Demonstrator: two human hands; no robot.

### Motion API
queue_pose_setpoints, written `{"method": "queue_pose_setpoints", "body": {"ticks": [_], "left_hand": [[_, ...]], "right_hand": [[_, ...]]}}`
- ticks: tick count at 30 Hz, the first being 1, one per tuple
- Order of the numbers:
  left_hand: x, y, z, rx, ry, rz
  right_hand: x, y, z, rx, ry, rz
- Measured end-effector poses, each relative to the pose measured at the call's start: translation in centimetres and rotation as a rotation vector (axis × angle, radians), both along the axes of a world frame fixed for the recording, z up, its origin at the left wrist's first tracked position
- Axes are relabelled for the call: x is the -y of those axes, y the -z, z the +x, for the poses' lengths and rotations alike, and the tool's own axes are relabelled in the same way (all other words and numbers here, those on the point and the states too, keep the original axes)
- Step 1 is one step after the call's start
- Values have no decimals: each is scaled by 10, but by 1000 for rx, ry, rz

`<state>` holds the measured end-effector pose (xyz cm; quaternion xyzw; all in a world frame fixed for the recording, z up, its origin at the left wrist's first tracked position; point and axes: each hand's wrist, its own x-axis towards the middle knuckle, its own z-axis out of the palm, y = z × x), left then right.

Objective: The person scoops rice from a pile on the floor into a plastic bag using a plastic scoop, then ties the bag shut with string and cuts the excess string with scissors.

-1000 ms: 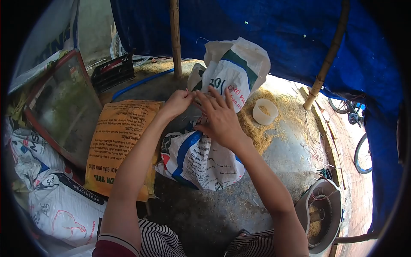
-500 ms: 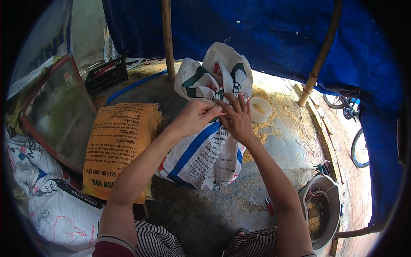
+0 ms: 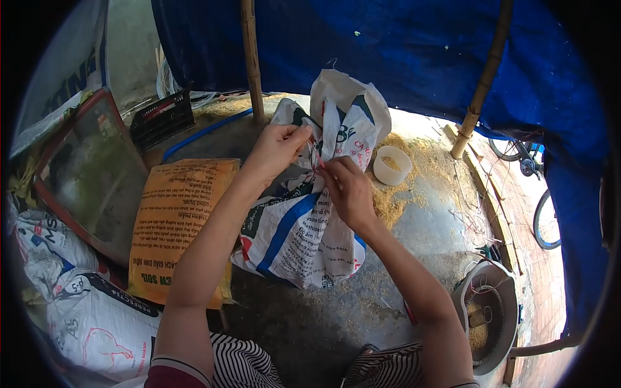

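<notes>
A white woven sack with blue and green printing stands on the floor before me, its neck gathered and its mouth flaring above. A thin pink-red string runs at the neck between my hands. My left hand is closed at the left of the neck, thumb and forefinger pinched on one part of the string. Lower and to the right, my right hand pinches another part of it against the front of the sack. Whether the string is knotted cannot be made out.
An orange printed bag lies left of the sack. White bags fill the lower left. Right of the sack are a white plastic tub, spilled grain and a grey bucket. Bamboo poles stand before a blue tarp.
My left hand has moved up and left, and my right hand slightly down, so they are farther apart with the string between them. The sack's top has shifted right.
</notes>
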<state>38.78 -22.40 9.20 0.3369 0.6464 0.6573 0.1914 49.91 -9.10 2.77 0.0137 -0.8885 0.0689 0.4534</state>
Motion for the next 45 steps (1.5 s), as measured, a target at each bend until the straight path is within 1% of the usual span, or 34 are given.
{"method": "queue_pose_setpoints", "body": {"ticks": [2, 3, 4, 6, 7, 8, 9, 10, 12, 13, 14, 15, 16, 17, 18, 19, 20, 22, 23, 24, 26, 30, 32, 33, 34, 35, 36, 38, 40, 41, 42, 43, 44, 45], "left_hand": [[2, -2, 0, 23, 2, -8], [2, -3, 0, 44, 4, -17], [4, -2, -3, 45, 6, -17], [11, -6, -7, -536, -43, -108], [13, -10, -2, -536, -47, -109], [17, -13, 7, -697, -47, -146], [18, -17, 17, -858, -45, -184], [15, -16, 23, -858, -48, -188], [8, -12, 34, -1109, 21, -175], [4, -9, 36, -1111, 61, -134], [2, -8, 36, -1110, 60, -132], [1, -8, 36, -1064, 50, -84], [0, -10, 36, -1017, 40, -38], [2, -13, 36, -1016, 41, -36], [8, -24, 37, -858, -18, -37], [13, -31, 35, -700, -75, -38], [14, -30, 28, -701, -72, -39], [16, -23, 3, -641, -172, -73], [15, -12, -11, -637, -115, -136], [9, 4, -17, -638, -118, -136], [1, 33, -23, -534, 268, -207], [-11, 44, -13, -504, 344, -256], [-11, 41, -15, -472, 367, -171], [-13, 43, -21, -470, 368, -169], [-14, 47, -29, -350, 386, -206], [-16, 51, -34, -229, 400, -243], [-15, 52, -34, -227, 396, -242], [-14, 53, -33, -84, 379, -203], [-10, 48, -31, -94, 416, -215], [-10, 46, -30, -102, 453, -224], [-11, 47, -30, -103, 455, -224], [-12, 48, -29, -247, 443, -287], [-12, 49, -29, -392, 429, -351], [-14, 48, -24, -489, 393, -352]], "right_hand": [[3, 3, -1, 141, -308, -804], [4, 0, -1, 173, -298, -882], [-2, 0, -2, 173, -296, -882], [-14, -1, -6, 225, -441, -1242], [-14, 1, -8, 235, -402, -1133], [-11, 3, -11, 238, -407, -1134], [-6, 5, -13, 174, -399, -904], [-3, 6, -15, 110, -385, -674], [-2, 9, -14, 107, -380, -627], [-3, 11, -14, 104, -372, -578], [-5, 12, -14, 100, -365, -527], [-6, 13, -14, 132, -400, -585], [-9, 11, -12, 134, -399, -584], [-13, 7, -9, 249, -404, -769], [-15, 1, -5, 363, -405, -955], [-12, -13, 2, 375, -520, -1119], [-16, -14, 3, 372, -519, -1121], [-23, -14, 5, 453, -582, -1279], [-25, -13, 6, 452, -583, -1279], [-26, -13, 6, 481, -600, -1318], [-29, -11, 5, 515, -617, -1355], [-36, -12, 6, 578, -624, -1261], [-36, -15, 10, 604, -630, -1235], [-36, -18, 11, 610, -593, -1144], [-35, -19, 11, 617, -557, -1051], [-35, -19, 11, 621, -559, -1050], [-34, -18, 9, 585, -590, -1000], [-29, -17, 8, 546, -622, -954], [-24, -18, 9, 327, -424, -725], [-22, -18, 9, 324, -422, -727], [-21, -17, 9, 284, -355, -607], [-19, -17, 8, 243, -289, -487], [-16, -16, 6, 241, -288, -487], [-11, -13, 4, 143, -304, -419]]}}
